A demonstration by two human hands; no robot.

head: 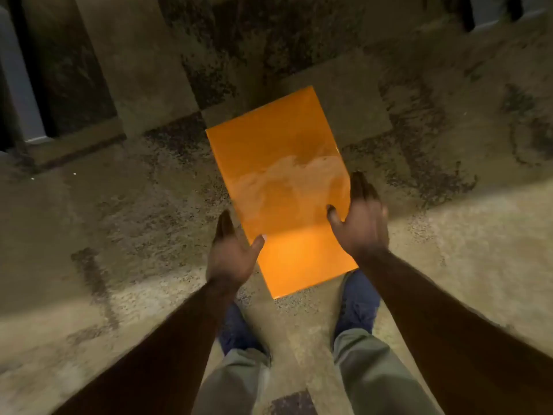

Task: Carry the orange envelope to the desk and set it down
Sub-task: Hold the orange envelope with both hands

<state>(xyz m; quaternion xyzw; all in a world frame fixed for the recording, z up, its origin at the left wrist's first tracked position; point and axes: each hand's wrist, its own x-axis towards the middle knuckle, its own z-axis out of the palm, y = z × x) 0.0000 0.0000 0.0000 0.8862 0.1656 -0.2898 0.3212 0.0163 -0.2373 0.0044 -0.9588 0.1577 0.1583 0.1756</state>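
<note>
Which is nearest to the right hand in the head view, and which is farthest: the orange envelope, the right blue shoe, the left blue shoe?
From the right hand:
1. Orange envelope, touching its thumb.
2. Right blue shoe, just below.
3. Left blue shoe, lower left.

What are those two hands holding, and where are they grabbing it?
The flat orange paper envelope, held above the carpet. The left hand and right hand each grip a long side edge near its lower half, thumbs on top.
</note>
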